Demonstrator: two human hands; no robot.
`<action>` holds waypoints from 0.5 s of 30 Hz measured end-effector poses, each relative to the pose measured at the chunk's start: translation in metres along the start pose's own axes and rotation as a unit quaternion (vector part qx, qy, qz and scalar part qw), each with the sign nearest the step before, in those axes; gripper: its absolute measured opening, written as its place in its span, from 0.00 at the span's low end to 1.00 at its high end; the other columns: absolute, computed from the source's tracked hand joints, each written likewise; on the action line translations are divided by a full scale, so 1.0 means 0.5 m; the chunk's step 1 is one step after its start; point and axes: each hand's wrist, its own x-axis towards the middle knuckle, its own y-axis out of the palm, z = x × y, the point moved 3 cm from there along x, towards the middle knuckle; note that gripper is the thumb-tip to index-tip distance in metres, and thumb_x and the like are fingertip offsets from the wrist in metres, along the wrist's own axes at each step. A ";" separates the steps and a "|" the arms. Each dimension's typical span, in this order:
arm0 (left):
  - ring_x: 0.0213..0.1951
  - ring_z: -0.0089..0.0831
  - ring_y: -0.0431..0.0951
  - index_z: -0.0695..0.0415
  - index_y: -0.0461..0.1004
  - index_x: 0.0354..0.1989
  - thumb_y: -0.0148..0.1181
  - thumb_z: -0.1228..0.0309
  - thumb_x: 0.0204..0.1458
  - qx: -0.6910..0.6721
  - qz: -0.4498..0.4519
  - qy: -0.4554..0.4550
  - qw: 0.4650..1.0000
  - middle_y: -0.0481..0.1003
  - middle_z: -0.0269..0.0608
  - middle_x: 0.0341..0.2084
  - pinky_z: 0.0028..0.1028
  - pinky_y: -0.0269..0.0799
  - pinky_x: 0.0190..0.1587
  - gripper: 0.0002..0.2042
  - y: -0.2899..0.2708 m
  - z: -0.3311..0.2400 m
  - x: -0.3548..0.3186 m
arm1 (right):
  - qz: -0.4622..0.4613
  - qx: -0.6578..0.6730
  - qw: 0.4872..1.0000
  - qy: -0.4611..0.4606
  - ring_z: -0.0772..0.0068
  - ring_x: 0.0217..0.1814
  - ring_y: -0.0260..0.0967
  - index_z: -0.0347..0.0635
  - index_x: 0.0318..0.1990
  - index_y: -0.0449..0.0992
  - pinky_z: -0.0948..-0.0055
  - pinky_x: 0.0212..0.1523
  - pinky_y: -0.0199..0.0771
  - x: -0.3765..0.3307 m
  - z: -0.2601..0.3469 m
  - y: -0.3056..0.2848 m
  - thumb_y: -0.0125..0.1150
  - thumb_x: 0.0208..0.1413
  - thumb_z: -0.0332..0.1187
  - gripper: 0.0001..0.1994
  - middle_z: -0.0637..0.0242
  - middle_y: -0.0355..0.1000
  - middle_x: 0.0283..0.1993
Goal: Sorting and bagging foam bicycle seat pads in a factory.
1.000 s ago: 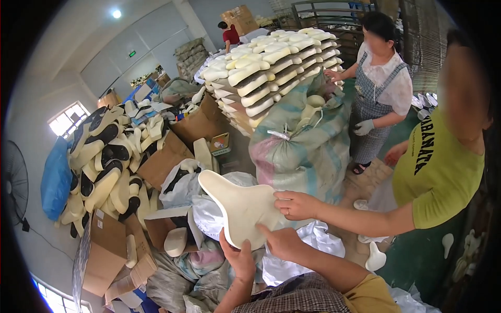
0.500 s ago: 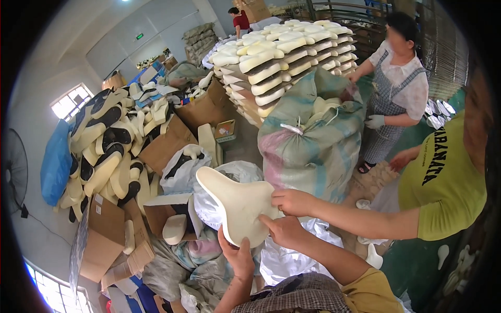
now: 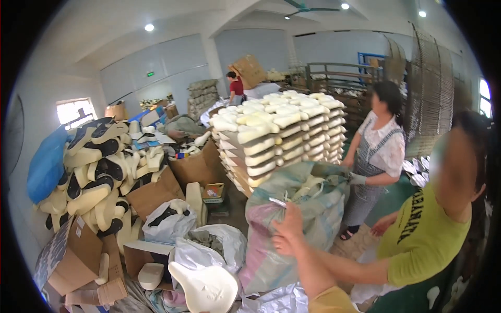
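A cream foam bicycle saddle (image 3: 203,287) is at the lower edge, its wide end to the right and its curved nose to the left. My left hand is out of view, so whatever supports the saddle is hidden. My right hand (image 3: 290,224) is raised in front of the big woven sack (image 3: 318,219), with some fingers extended and others partly hidden. It appears empty, close to the sack's white tie (image 3: 277,202). Just below it, a co-worker's hand (image 3: 282,244) reaches across from the right, its forearm passing behind mine.
Stacked saddle pads (image 3: 282,130) stand behind the sack. A heap of saddles (image 3: 99,177) fills the left side, with cartons (image 3: 78,255) and plastic bags (image 3: 211,242) in front. A person in lime green (image 3: 428,235) is close on my right; another (image 3: 373,151) stands beyond the sack.
The view has tilted up. The saddle is now lower in view, and my left hand has left the picture. My right hand and the co-worker's hand have come away from the saddle.
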 end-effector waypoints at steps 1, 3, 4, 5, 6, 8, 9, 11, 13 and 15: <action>0.49 0.48 0.65 0.65 0.60 0.51 0.45 0.81 0.35 -0.004 -0.025 -0.001 1.000 0.65 0.51 0.47 0.45 0.63 0.51 0.27 0.015 -0.010 -0.027 | 0.001 0.002 1.000 -0.007 0.48 0.47 0.62 0.35 0.52 0.59 0.56 0.50 0.61 0.016 -0.045 0.013 0.65 0.37 0.39 0.34 0.49 0.65 0.43; 0.49 0.49 0.65 0.66 0.60 0.51 0.45 0.80 0.34 -0.040 -0.039 -0.028 0.998 0.65 0.52 0.47 0.47 0.63 0.51 0.27 0.006 -0.013 -0.038 | 0.266 -0.063 0.955 0.119 0.50 0.45 0.65 0.36 0.48 0.63 0.57 0.46 0.64 0.016 -0.132 0.065 0.64 0.38 0.42 0.30 0.49 0.68 0.40; 0.49 0.49 0.65 0.66 0.60 0.51 0.45 0.80 0.34 -0.040 -0.052 -0.027 0.997 0.65 0.52 0.47 0.47 0.63 0.51 0.27 -0.027 -0.011 -0.024 | 0.278 -0.061 0.951 0.118 0.50 0.45 0.65 0.36 0.48 0.63 0.57 0.46 0.64 0.008 -0.122 0.075 0.64 0.38 0.42 0.30 0.49 0.68 0.40; 0.50 0.49 0.64 0.65 0.60 0.52 0.44 0.80 0.34 -0.058 -0.109 -0.038 0.992 0.65 0.52 0.47 0.48 0.62 0.51 0.28 -0.085 -0.005 -0.005 | 0.274 -0.047 0.958 0.064 0.51 0.42 0.67 0.36 0.46 0.65 0.58 0.43 0.66 0.002 -0.083 0.078 0.63 0.38 0.42 0.28 0.51 0.69 0.38; 0.50 0.50 0.64 0.64 0.60 0.52 0.44 0.80 0.34 -0.073 -0.163 -0.055 0.982 0.65 0.52 0.48 0.49 0.62 0.51 0.28 -0.125 0.004 -0.002 | 0.267 -0.036 0.963 0.016 0.51 0.38 0.69 0.37 0.44 0.66 0.59 0.39 0.68 -0.015 -0.059 0.075 0.63 0.39 0.43 0.25 0.52 0.71 0.35; 0.48 0.51 0.65 0.62 0.61 0.51 0.44 0.79 0.36 -0.082 -0.143 -0.079 0.983 0.66 0.53 0.46 0.50 0.62 0.49 0.26 -0.085 0.016 -0.006 | 0.303 -0.055 0.951 0.035 0.51 0.36 0.69 0.38 0.41 0.68 0.59 0.36 0.68 -0.097 -0.052 0.082 0.63 0.40 0.43 0.22 0.53 0.71 0.34; 0.48 0.51 0.66 0.63 0.62 0.51 0.45 0.78 0.37 -0.083 -0.118 -0.080 0.986 0.66 0.54 0.45 0.50 0.62 0.49 0.25 -0.078 0.029 0.002 | 0.330 -0.067 0.941 0.043 0.51 0.33 0.70 0.39 0.38 0.69 0.59 0.33 0.69 -0.144 -0.044 0.073 0.62 0.41 0.43 0.20 0.53 0.72 0.33; 0.52 0.47 0.64 0.59 0.56 0.56 0.51 0.68 0.27 -0.076 0.102 -0.125 0.984 0.63 0.47 0.51 0.41 0.59 0.54 0.38 -0.019 0.067 0.013 | 0.345 0.006 0.936 0.066 0.51 0.31 0.70 0.39 0.37 0.70 0.59 0.32 0.69 -0.229 -0.036 0.011 0.61 0.42 0.40 0.17 0.54 0.72 0.31; 0.53 0.51 0.63 0.59 0.57 0.57 0.51 0.63 0.25 -0.037 0.148 -0.164 0.975 0.63 0.49 0.52 0.48 0.57 0.55 0.39 0.060 0.113 0.016 | 0.351 0.076 0.929 0.088 0.51 0.29 0.70 0.40 0.37 0.71 0.59 0.30 0.68 -0.262 -0.010 -0.080 0.61 0.43 0.38 0.15 0.56 0.73 0.29; 0.53 0.50 0.63 0.59 0.57 0.57 0.51 0.64 0.26 -0.056 0.239 -0.248 0.937 0.64 0.48 0.52 0.52 0.57 0.54 0.39 0.145 0.176 0.000 | 0.390 0.226 0.882 0.136 0.51 0.31 0.70 0.40 0.36 0.71 0.60 0.29 0.68 -0.256 0.022 -0.173 0.59 0.44 0.38 0.14 0.54 0.71 0.26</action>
